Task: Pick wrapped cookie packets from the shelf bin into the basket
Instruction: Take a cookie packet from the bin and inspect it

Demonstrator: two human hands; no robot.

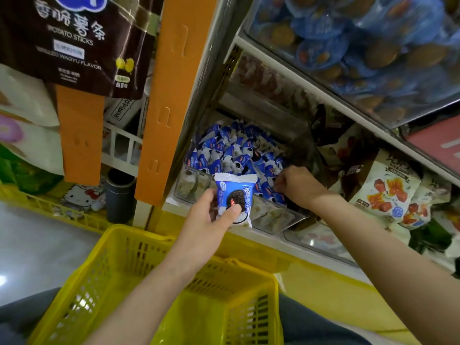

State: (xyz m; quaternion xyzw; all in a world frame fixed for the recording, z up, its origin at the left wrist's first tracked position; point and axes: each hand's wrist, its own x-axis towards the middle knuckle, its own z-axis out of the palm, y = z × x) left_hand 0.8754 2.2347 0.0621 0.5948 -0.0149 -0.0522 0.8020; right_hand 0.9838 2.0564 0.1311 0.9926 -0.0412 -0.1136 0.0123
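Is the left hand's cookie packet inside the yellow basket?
No, the left hand grips the cookie packet up by the shelf bin, above the yellow basket.

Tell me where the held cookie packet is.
Head view, centre: the left hand holds the packet upright before the bin, left of the right hand, higher than the basket.

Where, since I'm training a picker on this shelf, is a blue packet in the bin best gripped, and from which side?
Probably pinch a crimped end of one of the blue packets: they lie jumbled with ends poking up. Come from the front and above, over the front wall of the clear bin, as the right hand does; the shelf overhead blocks a straight drop.
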